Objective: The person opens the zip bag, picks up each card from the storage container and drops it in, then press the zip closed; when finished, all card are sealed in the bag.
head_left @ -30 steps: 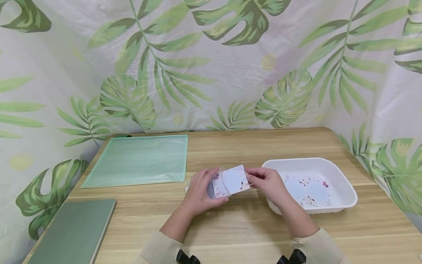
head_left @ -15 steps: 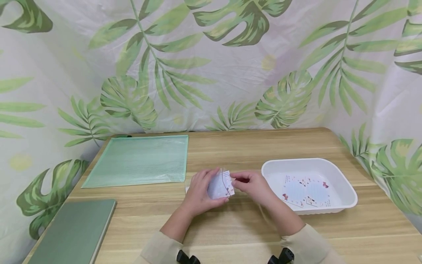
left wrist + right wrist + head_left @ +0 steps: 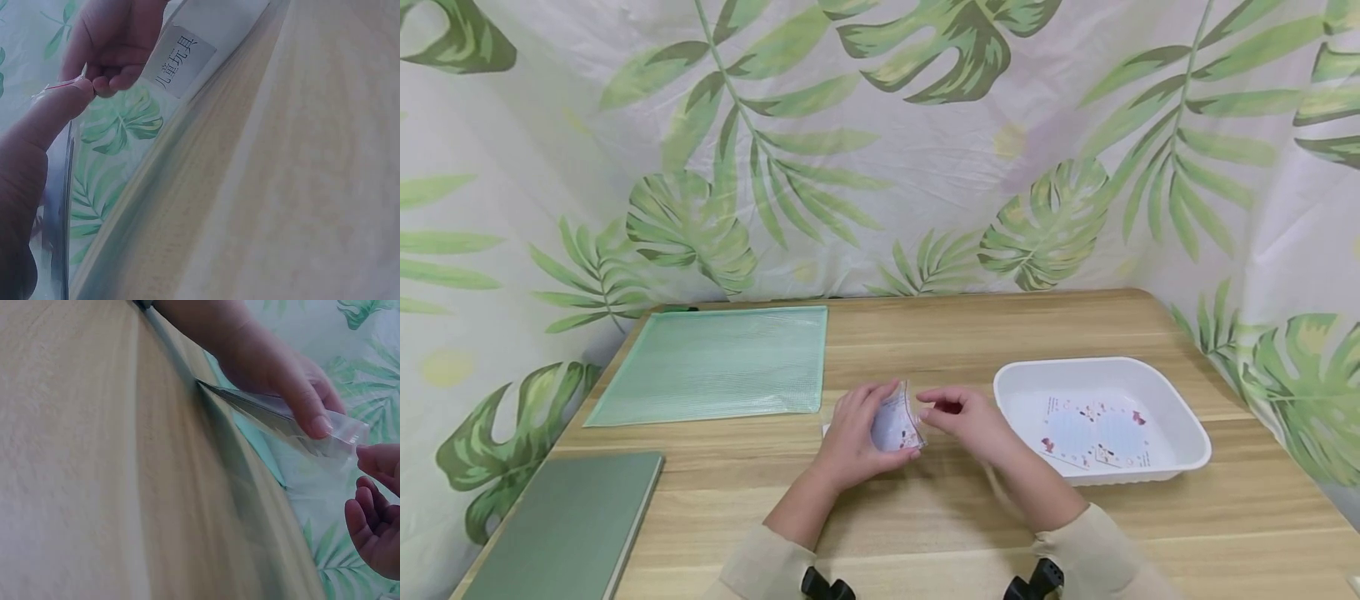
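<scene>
My left hand (image 3: 852, 442) grips a small clear zip bag (image 3: 895, 422) across its middle, fingers on the far side and thumb on the near side. Inside the bag lie printed cards with small red and brown figures. A red line runs along the bag's mouth, which faces right. At that mouth my right hand (image 3: 973, 425) pinches the edge between thumb and forefinger. The right wrist view shows its fingertips (image 3: 367, 453) right at the bag's clear end, the other fingers curled. Much of the bag is hidden behind my left hand.
A white plastic tray (image 3: 1183, 417) with printed paper (image 3: 1093, 429) inside stands on the right; a label (image 3: 181, 59) shows on its side. A green mesh pouch (image 3: 715, 367) lies at the back left, a green book (image 3: 565, 525) at the front left.
The cards sticking out of the bag have gone fully inside. My right hand has moved left from the cards' end to the bag's mouth. The left hand stays in place.
</scene>
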### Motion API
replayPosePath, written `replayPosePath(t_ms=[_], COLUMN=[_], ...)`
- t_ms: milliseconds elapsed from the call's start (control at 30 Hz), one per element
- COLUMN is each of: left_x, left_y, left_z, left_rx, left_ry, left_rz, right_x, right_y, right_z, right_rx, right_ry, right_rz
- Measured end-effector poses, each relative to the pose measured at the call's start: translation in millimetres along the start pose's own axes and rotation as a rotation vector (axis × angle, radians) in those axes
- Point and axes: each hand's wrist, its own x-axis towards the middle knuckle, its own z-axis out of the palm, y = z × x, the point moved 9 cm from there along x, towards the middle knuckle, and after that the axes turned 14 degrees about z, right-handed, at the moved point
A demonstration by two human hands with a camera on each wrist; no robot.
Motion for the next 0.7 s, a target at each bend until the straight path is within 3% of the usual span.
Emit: replayPosePath(t_ms=[233, 500, 700], left_x=[1.0, 0.9, 0.1], left_y=[-1.5, -2.1, -2.2], left_z=[-1.3, -0.8, 1.0], left_rx=[-0.016, -0.026, -0.031], left_ry=[0.006, 0.007, 0.010], left_rz=[-0.016, -0.024, -0.020], right_x=[-6.9, 2.3, 8.6], right_y=[3, 46, 82], right_z=[-60, -135, -159], right_rx=[-0.108, -0.317, -0.445], right_ry=[0.108, 0.223, 0.172], right_rz=[-0.007, 0.122, 0.258])
